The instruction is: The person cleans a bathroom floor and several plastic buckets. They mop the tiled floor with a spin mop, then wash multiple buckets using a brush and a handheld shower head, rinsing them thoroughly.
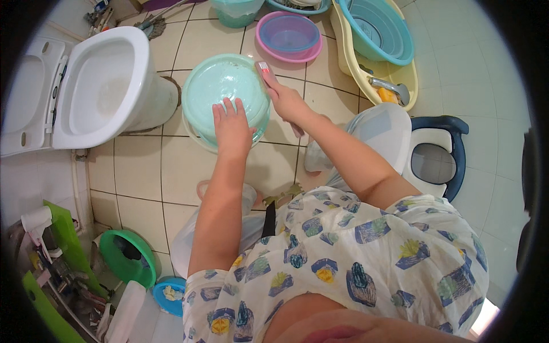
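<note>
An upturned mint-green plastic basin (pixel 223 79) lies on the tiled floor in front of me, its base wet and shiny. Spread flat on that base is my left hand (pixel 231 124), fingers pointing away from me. My right hand (pixel 287 102) grips a long, narrow pinkish brush (pixel 266 73), which touches the basin's right edge; its bristles are hidden from view. Below the basin, part of another green rim and a pale rim (pixel 191 135) show.
A toilet (pixel 103 92) with raised lid stands left. Pink (pixel 315 53) and mint (pixel 238 17) containers sit beyond the basin. At right are a yellow baby bath (pixel 351 73) holding a blue basin (pixel 401 51), and a potty seat (pixel 459 158). Green (pixel 148 266) and blue (pixel 176 306) basins lie lower left.
</note>
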Motion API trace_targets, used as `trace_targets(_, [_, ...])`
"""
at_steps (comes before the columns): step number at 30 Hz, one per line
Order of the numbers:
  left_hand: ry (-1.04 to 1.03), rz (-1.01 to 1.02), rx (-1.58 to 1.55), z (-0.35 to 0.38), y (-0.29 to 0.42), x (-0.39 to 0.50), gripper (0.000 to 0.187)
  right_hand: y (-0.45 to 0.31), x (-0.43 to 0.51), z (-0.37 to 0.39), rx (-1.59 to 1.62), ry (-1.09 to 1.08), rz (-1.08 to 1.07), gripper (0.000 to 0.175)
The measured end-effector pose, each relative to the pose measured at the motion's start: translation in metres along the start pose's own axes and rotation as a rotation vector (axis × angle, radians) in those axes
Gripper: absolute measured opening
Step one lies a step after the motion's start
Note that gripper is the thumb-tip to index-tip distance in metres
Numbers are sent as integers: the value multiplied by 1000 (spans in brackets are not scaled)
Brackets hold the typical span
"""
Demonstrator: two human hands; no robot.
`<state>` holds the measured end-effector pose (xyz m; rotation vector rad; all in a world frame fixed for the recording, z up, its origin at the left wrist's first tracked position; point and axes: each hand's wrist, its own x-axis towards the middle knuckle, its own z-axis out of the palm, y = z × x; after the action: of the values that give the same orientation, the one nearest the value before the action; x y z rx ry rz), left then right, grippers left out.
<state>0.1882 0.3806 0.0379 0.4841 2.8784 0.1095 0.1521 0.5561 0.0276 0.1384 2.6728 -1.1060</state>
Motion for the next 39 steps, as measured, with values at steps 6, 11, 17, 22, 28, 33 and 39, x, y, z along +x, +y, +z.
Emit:
trace_targets(6, [-84,-14,97,-4,1,7,87,-129,62,1,38,-313,231,45])
trace_targets(11, [158,40,15,44,1,21,90,-118,79,72,-209,-487,-260,73])
trace_targets(17, [190,-143,178,65,12,20,63,-137,79,49,-370,-680,-160,48])
trace_targets(22, [49,-144,100,25,22,11,55,-105,84,44,-678,-508,-558,42])
trace_targets(28, [445,-74,92,39,35,-26,71,-118,64,26,-633,-537,-440,46])
trace_targets(33, [148,39,-83,21,48,-80,66,-70,17,-5,-260,-51,-678,53])
trace_targets(39, [-137,46,-166,-24,4,-112,61,-36,-82,-28,397,-38,-68,44])
